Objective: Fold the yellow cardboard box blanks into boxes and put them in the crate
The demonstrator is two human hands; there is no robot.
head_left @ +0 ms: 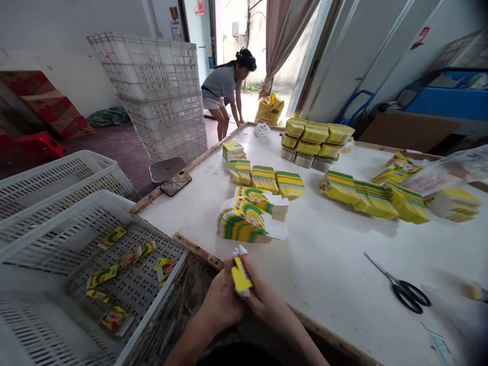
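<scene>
- Crate (57, 305) far left, white, slotted; a few folded boxes (102, 276) loose on its floor.
- More crates (160, 96) stacked behind it, well apart from the hands.
- Phone (176, 183) on the table's left corner, beside the wooden edge.
- Table (335, 274) white; fanned stack of flat blanks (242, 223) just ahead of the hands, nothing between them.
- Banded bundles (267, 178) in a row further back, taller pile (314, 142) behind those, another row (375, 198) to the right.
- A person (226, 91) bends over at the far end, near the doorway; their hands are not at this work.
- Left hand (219, 305) at the near table edge, fingers closed on the carton (241, 274) from the left.
- Carton: small, yellow, white flaps up, upright between both hands, over the table edge.
- Right hand (267, 300) touches the carton from the right, fingers curled round it, thumb on its front.
- Scissors (400, 287) lie flat right of the hands, well apart, black handles toward the near edge.
</scene>
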